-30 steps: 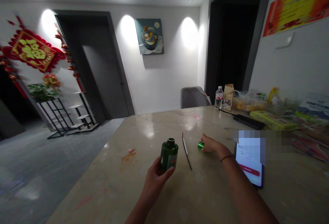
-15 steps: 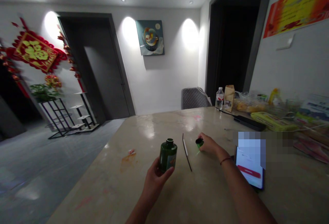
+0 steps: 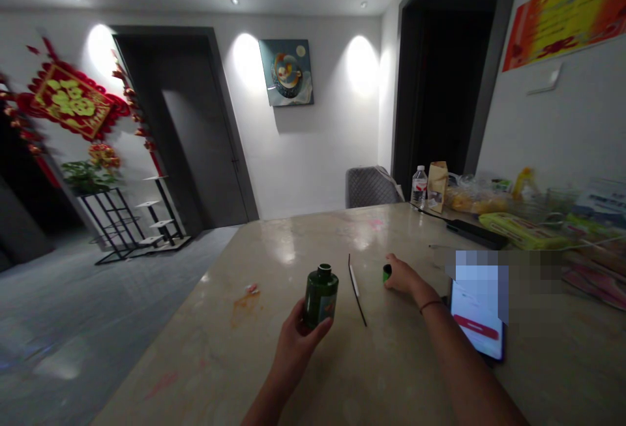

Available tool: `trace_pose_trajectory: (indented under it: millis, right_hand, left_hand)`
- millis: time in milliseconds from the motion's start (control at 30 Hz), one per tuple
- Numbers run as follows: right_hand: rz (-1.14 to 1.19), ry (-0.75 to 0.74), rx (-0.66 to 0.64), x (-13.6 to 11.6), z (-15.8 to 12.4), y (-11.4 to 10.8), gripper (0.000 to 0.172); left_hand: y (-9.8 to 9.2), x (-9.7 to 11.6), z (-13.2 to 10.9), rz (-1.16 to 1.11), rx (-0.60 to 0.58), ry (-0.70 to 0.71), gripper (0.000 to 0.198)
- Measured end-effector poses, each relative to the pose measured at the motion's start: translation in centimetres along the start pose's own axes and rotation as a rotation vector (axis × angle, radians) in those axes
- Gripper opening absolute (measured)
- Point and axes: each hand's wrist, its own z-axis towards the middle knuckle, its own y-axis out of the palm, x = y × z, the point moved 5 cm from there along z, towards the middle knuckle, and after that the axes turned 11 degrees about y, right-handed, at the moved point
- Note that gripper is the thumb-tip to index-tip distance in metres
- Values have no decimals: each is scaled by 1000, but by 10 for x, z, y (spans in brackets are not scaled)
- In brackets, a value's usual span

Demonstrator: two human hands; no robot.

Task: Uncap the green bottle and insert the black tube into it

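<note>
My left hand (image 3: 304, 333) is wrapped round a dark green bottle (image 3: 321, 297) with a label on its side. The bottle is upright and its neck is uncapped. To the right, my right hand (image 3: 402, 276) has its fingers closed on a small green cap (image 3: 387, 274), whose dark hollow side shows; the hand is low over the table, and whether the cap touches it I cannot tell. Between the hands lies a thin black stick (image 3: 362, 312) with a white part alongside it.
The marble-look table (image 3: 215, 361) has an orange smear left of the bottle. A lit phone (image 3: 476, 328) lies by my right forearm. At the back right stand a water bottle (image 3: 419, 188), a paper bag (image 3: 437, 188), a yellow pack (image 3: 523, 233) and other clutter.
My right hand has shifted slightly to the right with the cap, which is turned differently and more covered by the fingers. My left hand and the bottle are nearly still.
</note>
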Motion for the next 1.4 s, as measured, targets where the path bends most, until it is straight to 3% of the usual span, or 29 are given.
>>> trace_pose_trajectory:
  millis: [100, 200, 300, 367, 433, 600, 1167, 1300, 1400]
  right_hand:
    - [18, -29, 51, -11, -1, -12, 79]
    - [268, -216, 38, -37, -12, -31, 66]
    - [582, -439, -307, -72, -35, -38, 55]
    - [659, -505, -528, -92, -53, -37, 58]
    - [666, -541, -646, -107, -68, -34, 62]
    - [609, -592, -791, -127, -86, -20, 58]
    - [698, -595, -771, -139, -91, -13, 42]
    - [764, -600, -776, -141, -92, -12, 43]
    - [813, -567, -695, -137, -82, -8, 46]
  left_hand:
    - [0, 1, 0, 3, -2, 4, 52]
    - [0, 1, 0, 12, -2, -2, 51]
    - [0, -2, 1, 7, 7, -14, 52]
    - [0, -3, 1, 5, 14, -23, 52]
    - [0, -3, 0, 4, 20, -27, 52]
    - [0, 0, -1, 0, 13, -28, 53]
    - [4, 3, -1, -9, -20, -4, 50]
    - [1, -4, 2, -39, 4, 7, 57]
    - [-3, -11, 4, -66, 30, 4, 68]
